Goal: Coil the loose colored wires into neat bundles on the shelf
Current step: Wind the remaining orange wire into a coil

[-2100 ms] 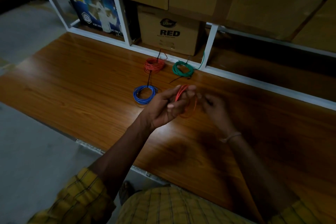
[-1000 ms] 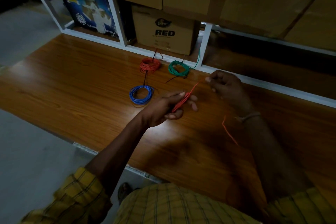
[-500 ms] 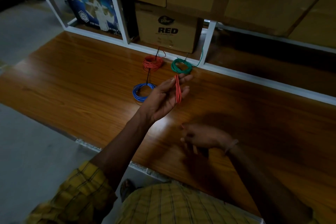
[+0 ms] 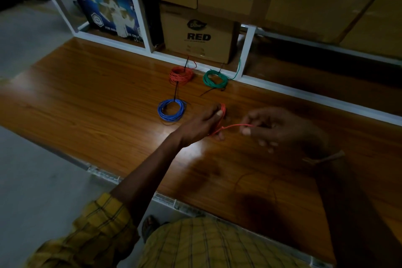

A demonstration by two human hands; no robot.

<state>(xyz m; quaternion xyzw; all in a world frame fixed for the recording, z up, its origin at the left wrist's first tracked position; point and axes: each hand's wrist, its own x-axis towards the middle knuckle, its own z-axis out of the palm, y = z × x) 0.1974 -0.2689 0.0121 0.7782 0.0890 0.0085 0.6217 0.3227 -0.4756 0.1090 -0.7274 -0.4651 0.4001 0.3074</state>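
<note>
Left hand (image 4: pixel 203 123) at frame centre is gripping orange wire (image 4: pixel 233 126) loops as a former; right hand (image 4: pixel 274 127) is pinching its free strand taut for winding.

Dim, underexposed wide-angle view.
Glare patch on the tabletop (image 4: pixel 193 148); right side sinks into shadow; edges bow, right hand (image 4: pixel 280 128) slightly blurred.

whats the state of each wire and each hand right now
red wire: partly wound on the left hand, free end stretched to the right hand
left hand: holds the red loops
right hand: pinches the wire's end
blue bundle: coiled, lying on the shelf
orange-red bundle: coiled, lying
green bundle: coiled, one tail loose
</note>
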